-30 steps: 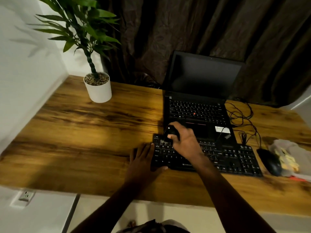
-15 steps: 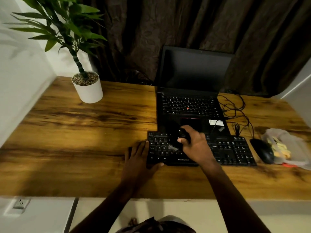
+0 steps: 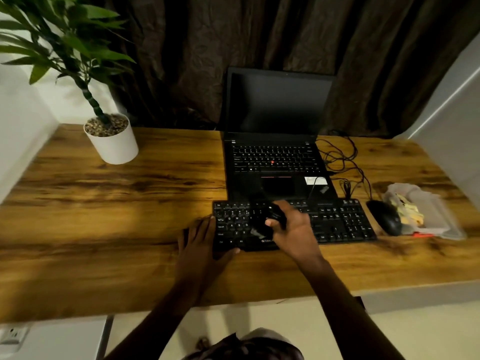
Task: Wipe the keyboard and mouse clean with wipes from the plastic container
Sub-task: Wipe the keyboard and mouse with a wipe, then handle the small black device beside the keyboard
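Keyboard, long, black plastic, lies at near edge of wooden desk; flat left hand braces its left end. Right hand pinches dark crumpled wad, likely wipe: soft, light. Keyboard light, likely slides.

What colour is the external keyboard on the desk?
Black keyboard, white key legends; seen in the head view.
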